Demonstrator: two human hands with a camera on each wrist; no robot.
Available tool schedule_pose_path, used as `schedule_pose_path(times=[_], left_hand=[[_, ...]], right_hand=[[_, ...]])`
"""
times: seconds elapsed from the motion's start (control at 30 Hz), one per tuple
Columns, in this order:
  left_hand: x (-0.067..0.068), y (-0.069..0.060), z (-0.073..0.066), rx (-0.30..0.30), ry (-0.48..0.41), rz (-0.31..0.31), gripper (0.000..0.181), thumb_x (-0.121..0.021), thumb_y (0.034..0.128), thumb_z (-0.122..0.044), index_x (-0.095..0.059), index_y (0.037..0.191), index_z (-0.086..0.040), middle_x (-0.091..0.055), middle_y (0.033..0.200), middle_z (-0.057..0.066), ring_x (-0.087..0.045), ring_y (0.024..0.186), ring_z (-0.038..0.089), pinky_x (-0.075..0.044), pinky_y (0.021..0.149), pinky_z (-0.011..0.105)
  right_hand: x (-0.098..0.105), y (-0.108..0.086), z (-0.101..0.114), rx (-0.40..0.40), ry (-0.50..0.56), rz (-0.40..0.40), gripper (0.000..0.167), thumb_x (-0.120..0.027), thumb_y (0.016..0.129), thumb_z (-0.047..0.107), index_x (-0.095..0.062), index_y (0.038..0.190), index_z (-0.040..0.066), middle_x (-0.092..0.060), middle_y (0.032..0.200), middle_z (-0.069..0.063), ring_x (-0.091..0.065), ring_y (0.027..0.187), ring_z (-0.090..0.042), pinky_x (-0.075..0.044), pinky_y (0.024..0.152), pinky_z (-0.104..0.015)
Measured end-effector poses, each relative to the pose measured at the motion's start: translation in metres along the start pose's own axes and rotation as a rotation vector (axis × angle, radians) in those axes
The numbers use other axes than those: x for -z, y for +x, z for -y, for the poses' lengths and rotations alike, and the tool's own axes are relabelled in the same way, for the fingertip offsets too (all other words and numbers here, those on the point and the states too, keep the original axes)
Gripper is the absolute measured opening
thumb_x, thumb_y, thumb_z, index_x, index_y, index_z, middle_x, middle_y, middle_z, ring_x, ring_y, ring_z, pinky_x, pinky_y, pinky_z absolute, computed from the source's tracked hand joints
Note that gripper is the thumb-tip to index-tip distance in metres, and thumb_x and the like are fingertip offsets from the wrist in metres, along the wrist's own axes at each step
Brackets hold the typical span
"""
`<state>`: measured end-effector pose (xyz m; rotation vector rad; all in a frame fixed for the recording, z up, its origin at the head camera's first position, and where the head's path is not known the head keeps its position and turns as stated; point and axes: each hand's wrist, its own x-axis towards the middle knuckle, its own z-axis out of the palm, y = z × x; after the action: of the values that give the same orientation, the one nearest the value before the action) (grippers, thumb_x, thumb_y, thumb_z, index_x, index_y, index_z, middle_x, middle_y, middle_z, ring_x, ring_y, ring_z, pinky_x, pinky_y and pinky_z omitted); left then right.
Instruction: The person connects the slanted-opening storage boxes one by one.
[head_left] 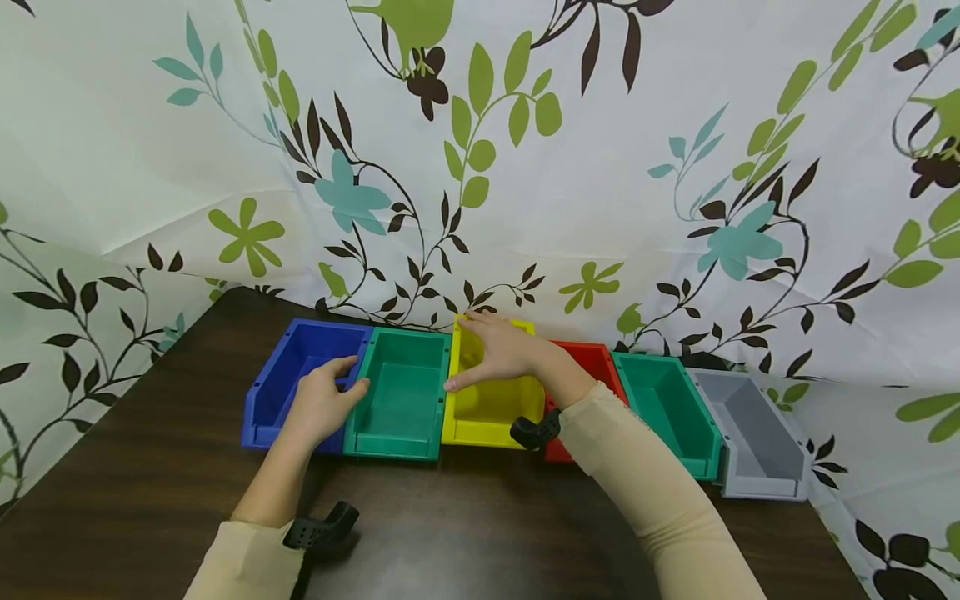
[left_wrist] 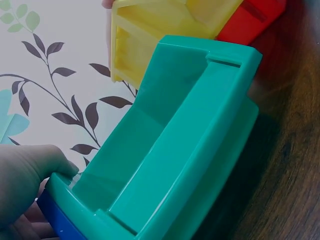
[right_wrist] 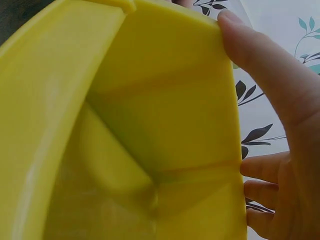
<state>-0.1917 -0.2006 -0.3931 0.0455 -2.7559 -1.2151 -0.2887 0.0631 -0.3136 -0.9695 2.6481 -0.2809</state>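
From my remote seat, the head view shows me six bins in a curving row on the dark wood-grain table point(head_left: 480, 542), in front of a leaf-printed cloth point(head_left: 555, 217). The person's left hand point(head_left: 324, 400) is at the seam between the blue bin point(head_left: 307, 346), leftmost in the row, and the first green bin point(head_left: 401, 383) just beside it. In the left wrist view I see the thumb over the rim of the first green bin and the fingers lower, by the blue one, so I take this as a pinch on the first green bin's edge; I cannot tell whether the blue rim is caught too. The right hand point(head_left: 504, 350) reaches across the yellow bin point(head_left: 498, 404), which stands on the right of the first green bin and slightly farther back. My right wrist view shows its thumb and fingers spread apart and fairly straight, touching the yellow rim without wrapping round it. Below that forearm, the red bin point(head_left: 592, 360) is partly hidden. Farther right come the second green bin point(head_left: 667, 408) and the grey bin point(head_left: 757, 425). Each wrist carries a black mount, and both sleeves point(head_left: 645, 483) are beige.
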Motion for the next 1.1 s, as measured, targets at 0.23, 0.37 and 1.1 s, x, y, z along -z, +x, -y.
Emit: schedule_pose_path(times=[0.23, 0.37, 1.1], left_hand=[[0.0019, -0.0043, 0.0025, 0.016, 0.015, 0.006, 0.052, -0.055, 0.0928, -0.02, -0.044, 0.136, 0.006, -0.049, 0.134, 0.031, -0.049, 0.121, 0.045, -0.045, 0.095, 0.057], [0.0031, -0.0046, 0.0028, 0.01, 0.018, 0.003, 0.052, -0.055, 0.0927, -0.019, -0.044, 0.136, 0.006, -0.049, 0.133, 0.031, -0.051, 0.119, 0.046, -0.046, 0.092, 0.057], [0.0006, 0.0013, 0.0006, -0.015, 0.026, -0.003, 0.051, -0.055, 0.0924, -0.019, -0.045, 0.135, 0.007, -0.05, 0.131, 0.032, -0.051, 0.119, 0.046, -0.045, 0.093, 0.058]], right_hand=[[-0.0024, 0.0028, 0.0053, -0.019, 0.018, 0.017, 0.109, -0.066, 0.068, 0.071, -0.021, 0.152, 0.018, -0.013, 0.16, -0.006, -0.012, 0.147, -0.027, -0.018, 0.116, -0.053], [-0.0018, 0.0053, 0.0081, -0.019, 0.011, 0.018, 0.109, -0.068, 0.068, 0.069, -0.022, 0.152, 0.017, -0.014, 0.16, -0.007, -0.013, 0.147, -0.026, -0.018, 0.117, -0.05], [-0.0016, 0.0089, 0.0044, -0.045, 0.002, 0.012, 0.113, -0.071, 0.063, 0.07, -0.026, 0.149, 0.013, -0.02, 0.158, -0.007, -0.016, 0.145, -0.027, -0.021, 0.117, -0.047]])
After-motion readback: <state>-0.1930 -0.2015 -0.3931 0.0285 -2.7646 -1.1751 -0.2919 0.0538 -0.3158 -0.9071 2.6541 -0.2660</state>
